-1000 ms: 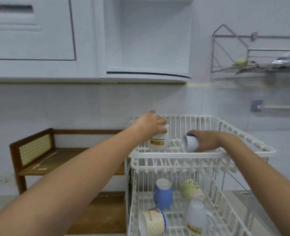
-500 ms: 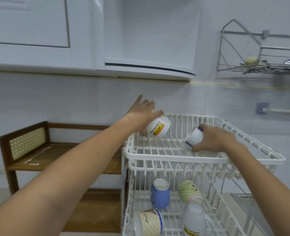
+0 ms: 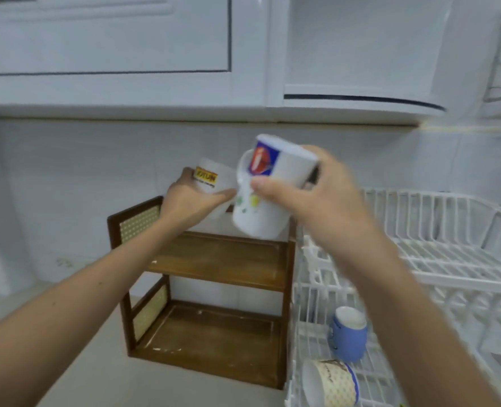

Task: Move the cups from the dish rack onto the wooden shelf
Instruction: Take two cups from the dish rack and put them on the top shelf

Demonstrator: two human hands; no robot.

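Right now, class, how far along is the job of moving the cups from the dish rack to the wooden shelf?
Done: nothing; both boards of the wooden shelf are bare. In hand: the left hand holds a white cup and the right hand a printed cup, both above the shelf. Left: the blue cup and patterned cup in the dish rack.

Motion blur smears the right hand [image 3: 316, 198] and its mug [image 3: 268, 186]. That mug hides part of the cup [image 3: 211, 179] at its nine o'clock. The dish rack [image 3: 437, 259] runs off the frame's three o'clock edge, and the patterned cup [image 3: 330, 383] is cropped at six o'clock.
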